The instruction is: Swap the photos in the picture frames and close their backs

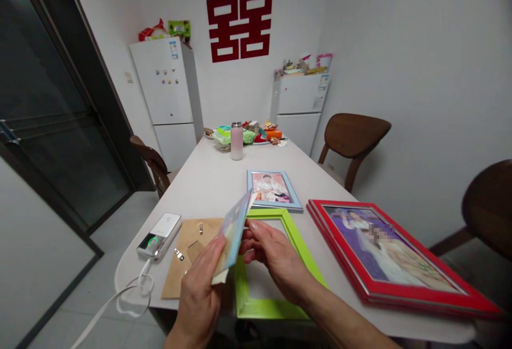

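My left hand (204, 285) is closed around a thin stack of picture sheets (236, 226), held tilted with a light-blue printed face towards the left. My right hand (276, 258) is close to the stack's right side, its fingers loosely curled and apart; whether a fingertip touches the sheets I cannot tell. Below both hands lies a lime-green picture frame (280, 311), flat on the table. A brown backing board (172, 279) with small metal clips (178, 254) lies left of it, partly covered by my left hand.
A blue-framed photo (294, 195) lies beyond the green frame. Red-framed photos (360, 279) are stacked at the right. A power bank (160, 235) with a white cable (100, 314) is at the left edge. A pink bottle (237, 143) stands farther back on the white table (192, 183).
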`<action>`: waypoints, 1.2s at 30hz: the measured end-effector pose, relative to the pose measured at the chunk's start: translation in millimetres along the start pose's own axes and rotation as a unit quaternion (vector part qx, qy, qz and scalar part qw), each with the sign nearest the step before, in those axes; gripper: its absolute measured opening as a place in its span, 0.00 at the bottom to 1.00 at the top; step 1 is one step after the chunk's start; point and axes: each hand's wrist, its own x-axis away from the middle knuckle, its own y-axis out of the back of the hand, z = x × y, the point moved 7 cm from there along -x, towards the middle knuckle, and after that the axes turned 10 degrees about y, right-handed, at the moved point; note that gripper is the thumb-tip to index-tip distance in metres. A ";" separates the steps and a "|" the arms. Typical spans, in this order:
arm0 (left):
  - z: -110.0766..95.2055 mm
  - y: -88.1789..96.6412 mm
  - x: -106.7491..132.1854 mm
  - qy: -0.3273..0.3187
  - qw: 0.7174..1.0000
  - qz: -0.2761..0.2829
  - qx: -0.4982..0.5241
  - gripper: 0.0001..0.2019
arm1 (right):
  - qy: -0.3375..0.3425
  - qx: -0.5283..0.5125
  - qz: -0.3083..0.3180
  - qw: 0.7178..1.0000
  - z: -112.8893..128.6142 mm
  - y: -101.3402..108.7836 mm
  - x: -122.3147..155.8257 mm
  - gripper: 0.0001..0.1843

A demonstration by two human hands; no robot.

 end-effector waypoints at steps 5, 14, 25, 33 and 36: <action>1.1 -10.9 -0.4 0.253 0.931 -0.048 0.257 0.15 | -0.071 -0.046 -0.094 0.992 -37.7 23.4 11.3 0.19; -3.7 -47.0 2.0 0.273 0.867 0.064 0.412 0.28 | -0.022 -0.061 -0.144 0.987 -10.9 77.5 5.5 0.20; 10.0 -55.7 12.2 0.173 0.972 0.157 0.014 0.26 | -0.037 0.137 -0.112 0.984 -28.7 111.8 -13.6 0.23; 3.2 -69.2 18.2 0.076 0.970 0.202 -0.109 0.23 | 0.054 0.478 -0.060 0.875 -11.8 106.8 -23.8 0.18; -0.2 -70.9 13.5 0.077 0.964 0.216 -0.137 0.21 | 0.066 0.637 -0.044 0.766 -4.1 102.3 -21.2 0.16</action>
